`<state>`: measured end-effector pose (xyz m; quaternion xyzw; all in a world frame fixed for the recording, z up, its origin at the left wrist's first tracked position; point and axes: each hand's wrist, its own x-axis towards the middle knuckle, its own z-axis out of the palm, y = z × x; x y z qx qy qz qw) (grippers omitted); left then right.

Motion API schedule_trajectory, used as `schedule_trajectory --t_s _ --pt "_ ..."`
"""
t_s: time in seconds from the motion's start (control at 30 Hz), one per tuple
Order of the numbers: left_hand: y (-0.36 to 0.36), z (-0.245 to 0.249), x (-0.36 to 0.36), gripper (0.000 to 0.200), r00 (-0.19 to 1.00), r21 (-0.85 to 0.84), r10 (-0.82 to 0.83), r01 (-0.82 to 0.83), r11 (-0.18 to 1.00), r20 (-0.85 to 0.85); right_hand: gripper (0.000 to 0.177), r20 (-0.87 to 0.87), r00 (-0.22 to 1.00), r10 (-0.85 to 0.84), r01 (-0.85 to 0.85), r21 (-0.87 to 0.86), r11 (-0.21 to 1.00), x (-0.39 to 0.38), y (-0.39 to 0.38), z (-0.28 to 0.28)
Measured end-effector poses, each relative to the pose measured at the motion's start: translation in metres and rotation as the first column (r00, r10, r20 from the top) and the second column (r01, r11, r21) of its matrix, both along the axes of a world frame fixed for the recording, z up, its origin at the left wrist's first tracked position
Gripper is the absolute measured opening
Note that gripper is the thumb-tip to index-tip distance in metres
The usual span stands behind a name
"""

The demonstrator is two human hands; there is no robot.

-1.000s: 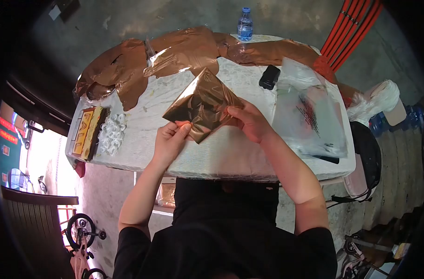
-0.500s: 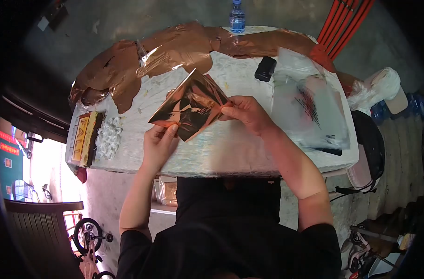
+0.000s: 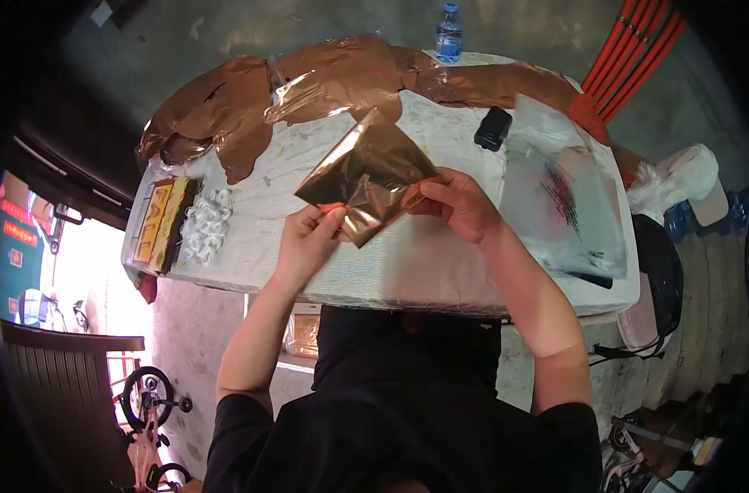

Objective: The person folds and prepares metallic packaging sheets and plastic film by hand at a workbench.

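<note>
A shiny copper-coloured foil square [image 3: 366, 174] is held up over the white-covered table [image 3: 374, 283], one corner pointing away from me. My left hand [image 3: 307, 234] pinches its lower left edge between thumb and fingers. At the right corner my right hand [image 3: 458, 204] grips the foil, thumb on top and fingers partly behind it. Larger brown foil sheets [image 3: 333, 78] lie crumpled along the table's far edge.
White loops [image 3: 207, 226] lie left beside a yellow and dark box [image 3: 162, 226]. On the right are a black object [image 3: 493, 128] and clear plastic bags [image 3: 559, 205]. A water bottle [image 3: 448, 34] stands at the far edge.
The foil has tilted and now looks flatter and brighter. Both hands still hold it. The whole view has shifted a little, with the table's contents appearing further right.
</note>
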<state>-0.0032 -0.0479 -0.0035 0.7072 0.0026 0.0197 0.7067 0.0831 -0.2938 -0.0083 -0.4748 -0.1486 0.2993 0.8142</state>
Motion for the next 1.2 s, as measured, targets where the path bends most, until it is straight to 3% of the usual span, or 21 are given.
schedule_trajectory --t_s 0.07,0.13,0.23,0.3,0.43,0.57,0.67,0.77,0.83,0.87,0.9,0.93,0.97,1.0,1.07,1.2 --pt "-0.015 -0.001 0.005 0.018 0.999 -0.142 0.033 -0.034 0.989 -0.009 0.017 -0.017 1.0 -0.019 0.019 0.005 1.0 -0.009 0.008 0.005" --pt "-0.026 -0.009 0.014 0.018 0.999 -0.163 0.045 -0.041 0.986 0.021 0.016 -0.034 0.999 -0.038 0.039 0.01 0.999 -0.016 0.016 0.006" --pt "-0.041 -0.01 0.02 0.021 0.996 -0.198 0.067 -0.054 0.979 0.062 0.015 0.02 0.999 -0.041 0.044 -0.14 0.989 -0.017 0.018 0.0" --pt "-0.043 -0.015 0.025 0.024 0.998 -0.156 0.004 0.005 0.988 0.061 0.015 0.012 0.996 -0.092 0.093 -0.096 0.991 -0.014 0.016 -0.003" --pt "-0.049 -0.009 0.027 0.025 0.999 -0.404 -0.042 0.028 0.914 -0.026 0.016 0.058 0.986 -0.156 0.162 -0.106 0.981 -0.016 0.015 -0.003" --pt "-0.033 -0.019 0.033 0.025 0.981 -0.442 -0.17 0.112 0.89 -0.094 0.014 0.086 0.984 -0.156 0.168 -0.148 0.975 -0.015 0.016 -0.004" --pt "-0.026 -0.006 0.027 0.029 0.977 -0.411 -0.188 0.132 0.902 -0.098 0.014 0.103 0.977 -0.184 0.199 -0.153 0.968 -0.015 0.015 -0.006" --pt "0.005 0.01 0.012 0.031 0.993 -0.273 -0.107 0.087 0.958 -0.057 0.017 0.128 0.983 -0.135 0.159 -0.199 0.967 -0.012 0.009 -0.005" --pt "0.043 0.008 0.002 0.029 1.0 0.117 0.028 -0.027 0.993 -0.008 0.015 0.119 0.969 -0.215 0.235 -0.192 0.953 -0.013 0.01 -0.004" --pt "0.064 0.012 -0.003 0.029 0.998 0.13 0.069 -0.069 0.989 -0.002 0.014 0.116 0.967 -0.225 0.243 -0.182 0.953 -0.012 0.009 -0.006" --pt "0.088 0.018 -0.008 0.028 0.967 0.466 0.233 -0.254 0.848 0.103 0.013 0.11 0.965 -0.238 0.255 -0.174 0.951 -0.012 0.01 -0.007" --pt "0.113 0.023 -0.012 0.028 0.91 0.717 0.335 -0.401 0.569 0.244 0.013 0.109 0.971 -0.211 0.227 -0.163 0.96 -0.012 0.012 -0.007" --pt "0.149 0.016 -0.014 0.028 0.799 0.738 0.232 -0.602 0.305 0.555 0.012 0.099 0.967 -0.235 0.248 -0.154 0.956 -0.013 0.013 -0.006" --pt "0.17 0.028 -0.019 0.026 0.797 0.825 0.378 -0.55 0.13 0.472 0.011 0.088 0.961 -0.263 0.274 -0.149 0.95 -0.013 0.013 -0.006" --pt "0.218 0.032 -0.026 0.026 0.786 0.876 0.39 -0.454 -0.159 0.479 0.015 0.08 0.97 -0.23 0.239 -0.142 0.96 -0.011 0.011 -0.01" --pt "0.258 0.015 -0.034 0.018 0.821 0.891 0.349 -0.399 -0.215 0.452 0.016 0.083 0.97 -0.227 0.237 -0.152 0.96 -0.01 0.013 -0.01"
